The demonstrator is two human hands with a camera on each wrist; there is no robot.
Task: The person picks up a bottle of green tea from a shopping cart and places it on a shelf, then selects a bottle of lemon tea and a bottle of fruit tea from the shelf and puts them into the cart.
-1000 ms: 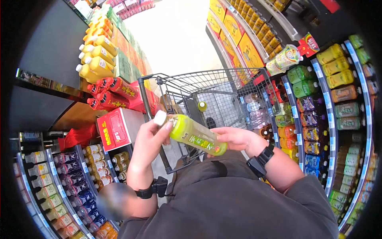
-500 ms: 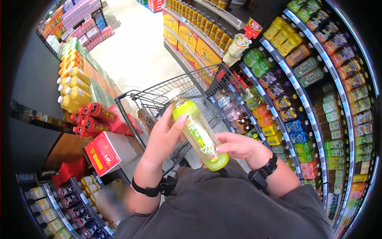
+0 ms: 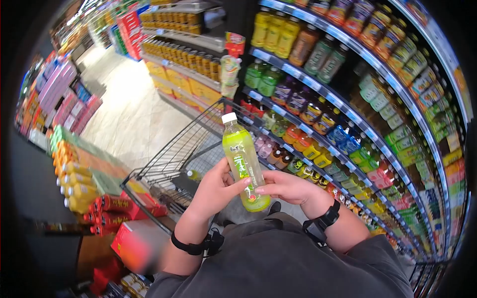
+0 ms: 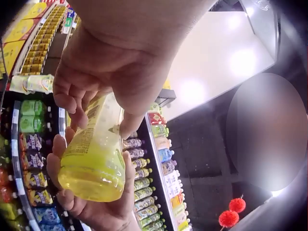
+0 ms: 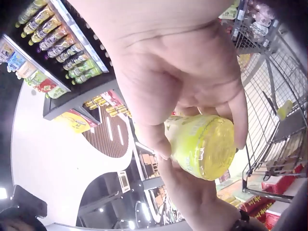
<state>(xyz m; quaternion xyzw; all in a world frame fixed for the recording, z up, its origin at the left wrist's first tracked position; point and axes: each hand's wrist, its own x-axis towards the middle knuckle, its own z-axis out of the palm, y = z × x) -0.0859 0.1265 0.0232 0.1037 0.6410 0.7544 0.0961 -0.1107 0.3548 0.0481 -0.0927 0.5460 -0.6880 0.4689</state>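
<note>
A clear drink bottle [image 3: 239,154] with a white cap and a yellow-green label is held upright, tilted slightly, before the person's body. The left hand [image 3: 217,191] grips its lower left side, thumb across the label. From the other side the right hand [image 3: 287,187] holds it near the base, its thumb on the front. In the left wrist view the bottle [image 4: 91,163] shows small print on its back and yellow-green liquid at its base. The right wrist view looks onto the bottle's bottom [image 5: 219,151], between fingers and thumb.
Ahead stands a wire shopping cart [image 3: 171,149] with another bottle [image 3: 195,175] in it. Shelves of drinks [image 3: 318,94] curve along the right. Yellow juice bottles [image 3: 82,191] and a red carton [image 3: 131,243] are at the left. A bright aisle floor [image 3: 119,94] runs beyond the cart.
The head view has swung toward the right-hand shelves. The bottle has turned from lying aslant to nearly upright, cap up. The left hand has shifted from near the cap down to the lower body.
</note>
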